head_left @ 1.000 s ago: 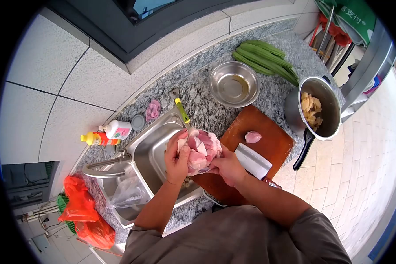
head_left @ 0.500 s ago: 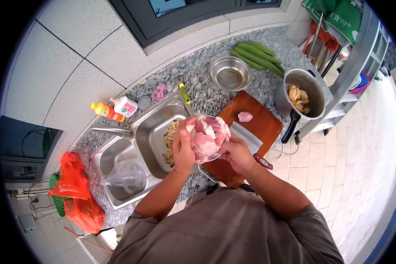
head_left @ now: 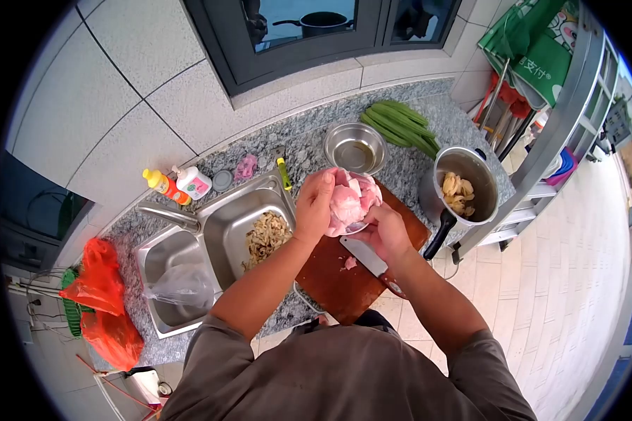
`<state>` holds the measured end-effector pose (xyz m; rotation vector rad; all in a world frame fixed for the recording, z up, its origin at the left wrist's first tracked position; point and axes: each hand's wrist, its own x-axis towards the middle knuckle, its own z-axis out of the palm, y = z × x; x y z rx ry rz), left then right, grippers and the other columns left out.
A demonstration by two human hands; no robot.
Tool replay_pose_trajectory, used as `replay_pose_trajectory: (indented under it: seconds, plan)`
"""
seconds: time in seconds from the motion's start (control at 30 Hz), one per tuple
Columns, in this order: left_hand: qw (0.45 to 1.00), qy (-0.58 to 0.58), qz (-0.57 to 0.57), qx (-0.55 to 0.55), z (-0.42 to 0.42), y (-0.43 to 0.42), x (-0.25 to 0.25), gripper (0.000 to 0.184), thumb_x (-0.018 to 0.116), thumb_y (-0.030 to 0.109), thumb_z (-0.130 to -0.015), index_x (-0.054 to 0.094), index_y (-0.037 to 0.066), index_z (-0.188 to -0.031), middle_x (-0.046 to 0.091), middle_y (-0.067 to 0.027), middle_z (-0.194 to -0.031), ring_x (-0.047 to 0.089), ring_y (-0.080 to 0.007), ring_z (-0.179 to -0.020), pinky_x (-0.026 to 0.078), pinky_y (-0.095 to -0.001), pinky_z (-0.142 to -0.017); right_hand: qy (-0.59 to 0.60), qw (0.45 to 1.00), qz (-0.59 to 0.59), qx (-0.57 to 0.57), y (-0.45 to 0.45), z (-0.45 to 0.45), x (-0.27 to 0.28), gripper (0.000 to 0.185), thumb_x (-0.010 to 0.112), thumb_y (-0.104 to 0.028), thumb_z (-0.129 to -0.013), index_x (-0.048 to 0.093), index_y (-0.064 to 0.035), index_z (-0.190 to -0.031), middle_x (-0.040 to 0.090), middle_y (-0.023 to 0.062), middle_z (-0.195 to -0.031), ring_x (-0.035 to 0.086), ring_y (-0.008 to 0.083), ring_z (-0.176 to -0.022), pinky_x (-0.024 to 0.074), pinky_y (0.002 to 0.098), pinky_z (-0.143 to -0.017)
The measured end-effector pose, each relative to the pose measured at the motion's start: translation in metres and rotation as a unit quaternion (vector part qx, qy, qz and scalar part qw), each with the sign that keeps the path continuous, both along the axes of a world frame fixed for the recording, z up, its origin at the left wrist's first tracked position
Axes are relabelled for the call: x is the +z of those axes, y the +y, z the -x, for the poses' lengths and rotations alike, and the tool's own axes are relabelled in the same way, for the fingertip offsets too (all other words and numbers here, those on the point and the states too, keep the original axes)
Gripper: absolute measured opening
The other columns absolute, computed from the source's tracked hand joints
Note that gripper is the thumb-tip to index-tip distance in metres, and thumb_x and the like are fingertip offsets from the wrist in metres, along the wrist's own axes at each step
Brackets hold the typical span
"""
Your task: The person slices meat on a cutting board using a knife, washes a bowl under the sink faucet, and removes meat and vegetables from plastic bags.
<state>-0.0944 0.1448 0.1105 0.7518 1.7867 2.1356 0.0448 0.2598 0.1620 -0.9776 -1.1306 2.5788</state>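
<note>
A bowl [head_left: 357, 228] heaped with raw pink meat [head_left: 350, 201] is held up between my two hands, over the far end of the brown cutting board [head_left: 326, 277]. My left hand [head_left: 316, 207] presses along the left side of the meat and bowl, fingers closed around it. On the near right, my right hand [head_left: 388, 233] grips the bowl's rim. Most of the bowl is hidden by meat and hands. Just below it, a cleaver [head_left: 363, 254] lies on the board, its handle toward the right edge. A small meat scrap [head_left: 350, 263] lies beside the blade.
The double sink [head_left: 218, 263] at left holds brownish sliced pieces [head_left: 267, 235] and a clear plastic bag [head_left: 182, 284]. Behind the board are a steel bowl [head_left: 356, 149] and long green vegetables [head_left: 400, 126]. A pot [head_left: 432, 186] stands right, near a ladder [head_left: 534, 189]. Red bags [head_left: 105, 281] sit far left.
The bowl of meat has moved away from the sink's edge, forward and right over the board, still in both hands. The view has shifted, and more of the board's near part shows.
</note>
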Motion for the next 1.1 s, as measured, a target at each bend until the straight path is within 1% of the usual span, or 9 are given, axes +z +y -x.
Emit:
replay_pose_trajectory:
  seconds: [0.2, 0.37, 0.47, 0.53, 0.63, 0.67, 0.77, 0.93, 1.1]
  plan:
    - [0.995, -0.092, -0.012, -0.041, 0.066, 0.111, -0.004, 0.049, 0.054, 0.044, -0.107, 0.068, 0.001, -0.125, 0.066, -0.0062, -0.117, 0.059, -0.0153, -0.110, 0.046, -0.0315, -0.100, -0.052, 0.993, -0.098, -0.029, 0.102, 0.069, -0.009, 0.032, 0.057, -0.008, -0.084, 0.060, -0.0026, -0.116, 0.065, 0.0108, -0.103, 0.071, 0.0274, -0.087, 0.0643, 0.0436, -0.073]
    - [0.982, -0.164, 0.052, -0.080, 0.095, 0.159, -0.015, 0.050, 0.051, 0.048, -0.108, 0.062, 0.005, -0.131, 0.065, -0.0042, -0.117, 0.058, -0.0132, -0.101, 0.048, -0.0311, -0.094, -0.088, 0.951, -0.297, 0.007, 0.173, 0.124, -0.039, 0.063, 0.066, -0.017, -0.080, 0.056, 0.0000, -0.141, 0.067, 0.0077, -0.092, 0.070, 0.0231, -0.070, 0.0615, 0.0379, -0.063]
    - [0.954, -0.268, 0.088, -0.096, 0.117, 0.172, -0.049, 0.073, 0.049, 0.071, -0.099, 0.060, 0.008, -0.134, 0.063, -0.0077, -0.120, 0.063, -0.0186, -0.100, 0.051, -0.0379, -0.088, -0.128, 0.868, -0.478, 0.031, 0.203, 0.149, -0.066, 0.078, 0.072, -0.022, -0.075, 0.053, 0.0012, -0.147, 0.070, 0.0083, -0.093, 0.071, 0.0230, -0.074, 0.0597, 0.0321, -0.067]
    - [0.936, -0.312, 0.129, -0.100, 0.121, 0.169, -0.051, 0.089, 0.048, 0.084, -0.090, 0.059, 0.008, -0.136, 0.064, -0.0086, -0.122, 0.066, -0.0233, -0.104, 0.053, -0.0438, -0.086, -0.119, 0.750, -0.651, 0.006, 0.208, 0.164, -0.088, 0.084, 0.078, -0.027, -0.068, 0.057, -0.0035, -0.146, 0.070, 0.0171, -0.105, 0.070, 0.0313, -0.098, 0.0572, 0.0321, -0.087]
    - [0.918, -0.330, 0.191, -0.111, 0.132, 0.165, -0.056, 0.092, 0.046, 0.083, -0.091, 0.056, 0.007, -0.142, 0.063, -0.0101, -0.129, 0.066, -0.0251, -0.105, 0.053, -0.0462, -0.088, -0.214, 0.663, -0.712, 0.089, 0.203, 0.166, -0.075, 0.087, 0.082, -0.029, -0.064, 0.059, -0.0118, -0.146, 0.063, 0.0249, -0.117, 0.060, 0.0384, -0.117, 0.0506, 0.0373, -0.103]
    - [0.927, -0.316, 0.183, -0.084, 0.134, 0.166, -0.066, 0.091, 0.047, 0.083, -0.091, 0.052, 0.014, -0.149, 0.065, -0.0105, -0.122, 0.064, -0.0239, -0.098, 0.055, -0.0395, -0.080, -0.187, 0.667, -0.710, 0.124, 0.198, 0.162, -0.062, 0.081, 0.080, -0.027, -0.067, 0.060, -0.0159, -0.145, 0.049, 0.0275, -0.125, 0.052, 0.0483, -0.120, 0.0539, 0.0496, -0.097]
    - [0.936, -0.212, 0.226, -0.165, 0.147, 0.150, -0.063, 0.087, 0.048, 0.083, -0.091, 0.065, 0.012, -0.138, 0.068, -0.0100, -0.120, 0.065, -0.0251, -0.101, 0.053, -0.0387, -0.080, -0.143, 0.582, -0.789, 0.139, 0.204, 0.166, -0.056, 0.080, 0.081, -0.025, -0.067, 0.061, -0.0172, -0.144, 0.050, 0.0257, -0.119, 0.053, 0.0463, -0.118, 0.0552, 0.0487, -0.094]
    - [0.929, -0.086, 0.359, 0.009, 0.152, 0.152, -0.060, 0.063, 0.057, 0.060, -0.099, 0.072, 0.005, -0.126, 0.075, -0.0191, -0.110, 0.071, -0.0267, -0.100, 0.053, -0.0363, -0.088, -0.005, 0.493, -0.859, 0.133, 0.208, 0.164, -0.017, 0.072, 0.078, -0.019, -0.071, 0.063, -0.0217, -0.141, 0.052, 0.0214, -0.117, 0.057, 0.0435, -0.111, 0.0557, 0.0479, -0.093]
    - [0.935, 0.013, 0.349, 0.062, 0.145, 0.139, -0.059, 0.042, 0.064, 0.044, -0.095, 0.076, 0.008, -0.112, 0.074, -0.0209, -0.104, 0.070, -0.0394, -0.099, 0.054, -0.0438, -0.088, -0.008, 0.549, -0.834, 0.052, 0.214, 0.154, 0.002, 0.071, 0.076, -0.018, -0.071, 0.064, -0.0230, -0.141, 0.058, 0.0175, -0.112, 0.065, 0.0314, -0.095, 0.0569, 0.0420, -0.089]
